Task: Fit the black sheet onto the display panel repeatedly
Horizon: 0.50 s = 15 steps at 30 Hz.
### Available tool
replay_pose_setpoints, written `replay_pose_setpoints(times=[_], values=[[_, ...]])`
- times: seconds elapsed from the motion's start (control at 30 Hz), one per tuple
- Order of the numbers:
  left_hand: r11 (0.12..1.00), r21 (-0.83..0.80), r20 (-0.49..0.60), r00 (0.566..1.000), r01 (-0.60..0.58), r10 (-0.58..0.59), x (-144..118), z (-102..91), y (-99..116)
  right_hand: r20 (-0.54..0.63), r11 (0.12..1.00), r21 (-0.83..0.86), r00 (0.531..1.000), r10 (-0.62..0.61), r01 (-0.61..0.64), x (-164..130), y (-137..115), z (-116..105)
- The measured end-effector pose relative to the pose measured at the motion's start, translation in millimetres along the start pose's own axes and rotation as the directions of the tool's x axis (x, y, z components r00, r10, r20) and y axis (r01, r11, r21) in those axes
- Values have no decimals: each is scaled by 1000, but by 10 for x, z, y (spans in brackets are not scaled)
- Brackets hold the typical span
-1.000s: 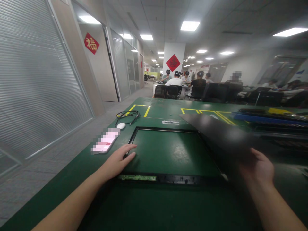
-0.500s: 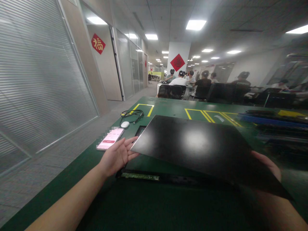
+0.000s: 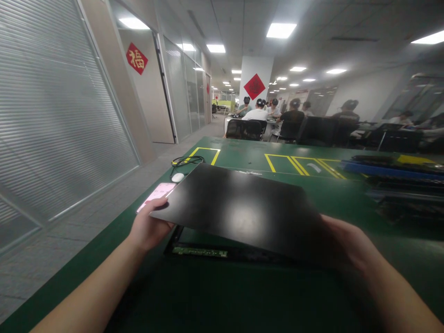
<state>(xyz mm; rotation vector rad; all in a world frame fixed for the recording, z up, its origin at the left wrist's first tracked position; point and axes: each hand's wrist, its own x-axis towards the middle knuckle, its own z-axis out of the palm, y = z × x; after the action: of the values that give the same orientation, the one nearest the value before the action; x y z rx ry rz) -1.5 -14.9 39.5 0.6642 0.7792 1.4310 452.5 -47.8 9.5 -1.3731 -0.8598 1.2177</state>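
Observation:
A flat black panel (image 3: 239, 208) hangs just above the green table, held level by both hands. My left hand (image 3: 149, 226) grips its near left corner. My right hand (image 3: 347, 243) grips its near right edge. Under the panel lies a black rectangular frame (image 3: 222, 252) with a green circuit strip along its near side; most of the frame is hidden by the panel.
A phone (image 3: 157, 194) with a lit pink screen, a white mouse (image 3: 178, 177) and a coiled black cable (image 3: 185, 161) lie at the table's left. Blue trays and dark parts (image 3: 391, 171) are stacked at the right. People sit at desks further back. Yellow lines mark the green table (image 3: 243, 157).
The black panel came in from the right and now hangs over the frame. My left hand left the frame's edge and took hold of the panel's left corner.

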Motion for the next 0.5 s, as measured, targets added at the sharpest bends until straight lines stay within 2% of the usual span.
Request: replay_pose_setpoints(times=[0.1,0.2,0.33,0.5], values=[[999,-11,-22,999,-42,42,5,-1,43,43,988,97,993,113,-117,2,-57,19],[998,-25,-15,998,-63,63,21,-15,70,8,980,160,993,118,-118,-4,-97,41],[996,-23,-63,995,-83,81,30,-28,88,11,975,185,992,125,-125,-18,-89,91],[995,48,-33,996,-86,88,10,9,90,20,989,121,996,86,-88,-21,-36,119]])
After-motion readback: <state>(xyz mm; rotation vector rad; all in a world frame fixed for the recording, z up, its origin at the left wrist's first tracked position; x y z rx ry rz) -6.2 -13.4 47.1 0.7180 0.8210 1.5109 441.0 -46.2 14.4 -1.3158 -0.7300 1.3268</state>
